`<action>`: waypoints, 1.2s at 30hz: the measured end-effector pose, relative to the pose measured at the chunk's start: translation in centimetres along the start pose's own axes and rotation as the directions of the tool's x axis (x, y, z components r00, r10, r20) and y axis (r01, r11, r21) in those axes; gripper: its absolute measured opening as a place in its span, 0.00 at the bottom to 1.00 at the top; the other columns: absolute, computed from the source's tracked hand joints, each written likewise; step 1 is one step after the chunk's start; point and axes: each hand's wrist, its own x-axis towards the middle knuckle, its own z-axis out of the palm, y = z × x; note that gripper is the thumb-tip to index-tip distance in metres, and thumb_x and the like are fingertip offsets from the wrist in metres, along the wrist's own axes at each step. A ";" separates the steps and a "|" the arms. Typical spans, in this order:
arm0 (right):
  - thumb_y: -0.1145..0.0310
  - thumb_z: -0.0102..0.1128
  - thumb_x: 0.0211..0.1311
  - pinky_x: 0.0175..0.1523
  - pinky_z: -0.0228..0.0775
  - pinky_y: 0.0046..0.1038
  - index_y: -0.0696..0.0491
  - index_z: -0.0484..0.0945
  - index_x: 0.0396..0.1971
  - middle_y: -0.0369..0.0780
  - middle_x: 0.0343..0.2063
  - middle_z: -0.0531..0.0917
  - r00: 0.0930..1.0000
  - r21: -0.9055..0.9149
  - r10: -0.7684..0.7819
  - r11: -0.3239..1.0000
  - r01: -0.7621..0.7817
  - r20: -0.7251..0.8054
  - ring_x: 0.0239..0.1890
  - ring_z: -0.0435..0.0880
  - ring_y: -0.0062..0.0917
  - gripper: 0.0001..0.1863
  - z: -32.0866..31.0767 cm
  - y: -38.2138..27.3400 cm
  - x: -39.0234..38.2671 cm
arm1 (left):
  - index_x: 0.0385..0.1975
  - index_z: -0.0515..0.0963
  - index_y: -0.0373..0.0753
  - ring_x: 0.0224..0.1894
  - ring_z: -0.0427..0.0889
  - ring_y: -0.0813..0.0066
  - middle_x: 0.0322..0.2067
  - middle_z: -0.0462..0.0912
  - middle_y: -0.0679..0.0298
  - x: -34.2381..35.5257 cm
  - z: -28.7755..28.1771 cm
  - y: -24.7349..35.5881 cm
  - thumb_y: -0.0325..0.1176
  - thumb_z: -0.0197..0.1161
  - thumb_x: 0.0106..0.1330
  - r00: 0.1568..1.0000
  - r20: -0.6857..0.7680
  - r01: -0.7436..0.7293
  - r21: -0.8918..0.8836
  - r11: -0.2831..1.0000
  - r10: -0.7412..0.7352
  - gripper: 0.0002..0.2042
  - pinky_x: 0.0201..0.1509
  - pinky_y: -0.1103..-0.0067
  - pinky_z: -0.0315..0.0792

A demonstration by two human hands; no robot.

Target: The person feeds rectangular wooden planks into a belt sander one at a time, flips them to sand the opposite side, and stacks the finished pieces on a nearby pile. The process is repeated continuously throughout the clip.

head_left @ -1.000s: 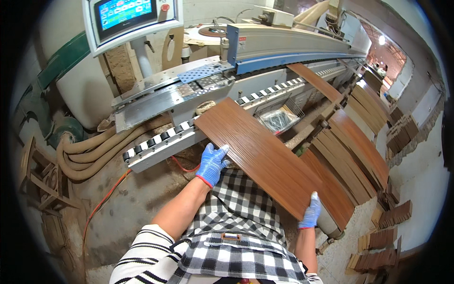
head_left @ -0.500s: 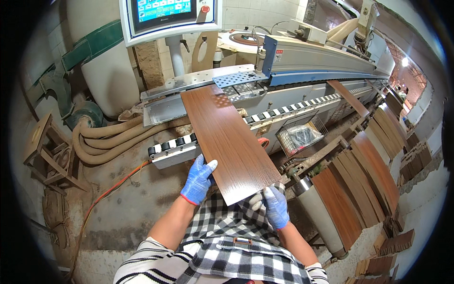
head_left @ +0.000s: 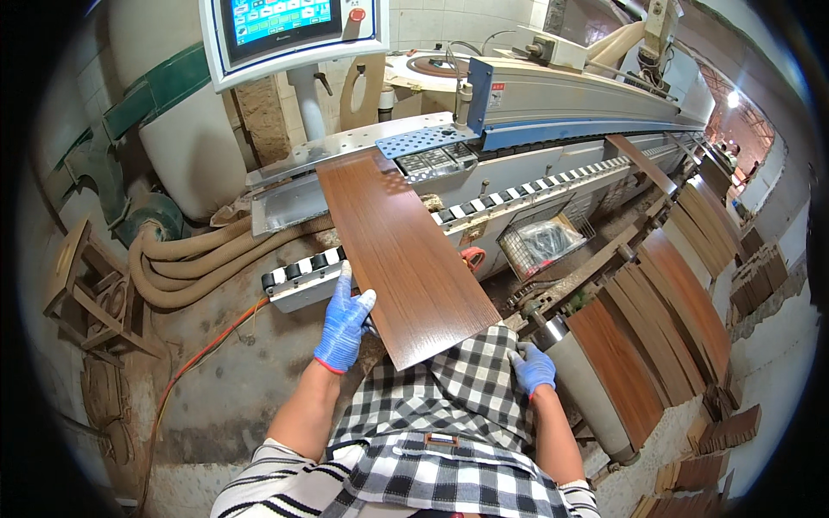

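Observation:
A long brown wood-grain board (head_left: 406, 259) slopes from the machine's metal side table toward my waist. Its far end lies by the perforated blue plate (head_left: 423, 141), and its near end reaches my checked apron (head_left: 440, 388). My left hand (head_left: 343, 326), in a blue-coated glove, grips the board's left edge, index finger stretched along it and the other fingertips partly hidden beneath. Off the board, beyond its near right corner, my right hand (head_left: 533, 368) hangs beside the apron. Its fingers are loosely bent and slightly apart, with nothing visible in them.
A roller track (head_left: 518, 192) runs along the blue-fronted machine (head_left: 587, 129). At the right stand stacked boards (head_left: 635, 345) beside a large roller (head_left: 587, 388). A control screen (head_left: 285, 26) rises at the back left; thick hoses (head_left: 190, 259) and an orange cable (head_left: 199, 352) lie on the floor.
My right hand has let go of the board's near corner and moved right. My left hand has slid slightly farther up the left edge. The view has shifted a little.

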 end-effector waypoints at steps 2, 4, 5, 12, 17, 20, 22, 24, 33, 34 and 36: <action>0.52 0.52 0.58 0.44 0.69 0.42 0.51 0.74 0.39 0.50 0.34 0.81 0.999 -0.112 0.037 0.993 -0.037 0.002 0.39 0.79 0.44 0.19 0.1 0.2 1.0 | 0.68 0.41 0.40 0.26 0.69 0.87 0.30 0.76 0.68 0.2 0.2 -0.1 0.34 0.58 0.63 1.000 -0.011 -0.026 0.011 1.000 0.026 0.38 0.28 0.88 0.66; 0.52 0.50 0.60 0.44 0.69 0.43 0.53 0.72 0.34 0.51 0.32 0.80 0.999 -0.140 0.040 0.989 -0.042 -0.016 0.38 0.79 0.45 0.18 -0.1 -0.3 2.1 | 0.68 0.41 0.40 0.22 0.68 0.88 0.27 0.75 0.70 0.4 0.3 -0.4 0.35 0.58 0.63 0.999 -0.017 -0.049 0.024 0.998 0.050 0.38 0.25 0.88 0.65; 0.52 0.50 0.60 0.43 0.69 0.44 0.53 0.72 0.35 0.52 0.32 0.80 0.996 -0.109 0.034 0.993 -0.043 -0.082 0.38 0.79 0.46 0.17 0.2 0.0 3.1 | 0.68 0.41 0.39 0.22 0.68 0.88 0.27 0.75 0.70 0.6 0.2 -0.8 0.35 0.58 0.63 0.998 -0.015 -0.063 0.030 0.998 0.064 0.38 0.25 0.88 0.65; 0.61 0.54 0.60 0.50 0.69 0.34 0.47 0.76 0.46 0.47 0.40 0.81 0.938 0.230 -0.069 0.961 0.154 -0.339 0.44 0.79 0.40 0.15 -0.7 -0.2 3.2 | 0.68 0.43 0.37 0.37 0.73 0.81 0.47 0.72 0.61 0.9 0.6 -0.6 0.31 0.57 0.62 0.999 0.031 -0.020 0.024 1.000 0.019 0.37 0.37 0.85 0.72; 0.65 0.54 0.59 0.46 0.71 0.31 0.51 0.78 0.42 0.44 0.35 0.83 0.948 0.288 0.002 0.953 0.094 -0.319 0.39 0.82 0.34 0.12 -0.7 4.4 -1.1 | 0.68 0.40 0.43 0.22 0.72 0.86 0.30 0.76 0.67 1.8 3.4 -0.1 0.32 0.55 0.64 0.997 0.074 0.000 0.045 0.999 -0.003 0.37 0.23 0.87 0.68; 0.66 0.53 0.60 0.43 0.72 0.28 0.52 0.78 0.41 0.43 0.33 0.83 0.938 0.408 0.079 0.910 0.069 -0.337 0.35 0.82 0.29 0.12 -0.2 8.0 -3.3 | 0.68 0.38 0.44 0.21 0.73 0.85 0.32 0.77 0.64 3.2 5.4 -1.2 0.30 0.54 0.65 0.994 0.105 0.014 0.008 1.000 -0.015 0.37 0.22 0.86 0.69; 0.69 0.53 0.60 0.39 0.72 0.26 0.54 0.78 0.41 0.41 0.29 0.83 0.945 0.540 0.181 0.842 -0.005 -0.273 0.30 0.81 0.23 0.11 -1.2 9.1 -5.2 | 0.68 0.36 0.45 0.21 0.73 0.84 0.31 0.77 0.64 4.1 7.2 -1.6 0.29 0.52 0.65 0.993 0.116 0.032 -0.012 0.999 -0.030 0.37 0.21 0.85 0.69; 0.72 0.51 0.61 0.32 0.72 0.22 0.56 0.78 0.41 0.39 0.26 0.82 0.926 0.644 0.265 0.764 -0.032 -0.268 0.25 0.79 0.18 0.10 -0.9 11.5 -6.6 | 0.68 0.35 0.46 0.21 0.73 0.83 0.30 0.76 0.63 5.0 9.3 -1.9 0.28 0.51 0.65 0.988 0.149 0.033 -0.032 0.999 -0.028 0.37 0.21 0.85 0.70; 0.69 0.49 0.65 0.26 0.69 0.18 0.59 0.74 0.45 0.38 0.27 0.79 0.745 0.827 0.587 0.555 -0.085 -0.318 0.23 0.75 0.16 0.12 -2.8 24.1 -12.4 | 0.68 0.32 0.47 0.17 0.70 0.81 0.24 0.75 0.62 10.8 18.1 -6.2 0.26 0.51 0.66 0.991 0.135 0.020 -0.055 0.998 -0.013 0.38 0.18 0.83 0.69; 0.69 0.49 0.65 0.26 0.68 0.18 0.58 0.74 0.44 0.38 0.27 0.79 0.709 0.816 0.611 0.571 -0.088 -0.351 0.22 0.75 0.16 0.12 -3.1 25.8 -12.9 | 0.68 0.32 0.46 0.17 0.71 0.80 0.25 0.76 0.62 11.4 18.8 -6.6 0.26 0.51 0.65 0.990 0.142 0.018 -0.060 0.998 -0.010 0.38 0.19 0.82 0.70; 0.69 0.49 0.65 0.25 0.68 0.17 0.58 0.75 0.44 0.37 0.26 0.79 0.627 0.799 0.660 0.593 -0.098 -0.413 0.19 0.74 0.16 0.12 -3.8 28.6 -14.5 | 0.68 0.33 0.45 0.19 0.73 0.79 0.29 0.77 0.60 12.3 20.6 -7.2 0.26 0.52 0.65 0.987 0.161 0.002 -0.088 0.996 0.012 0.38 0.19 0.80 0.71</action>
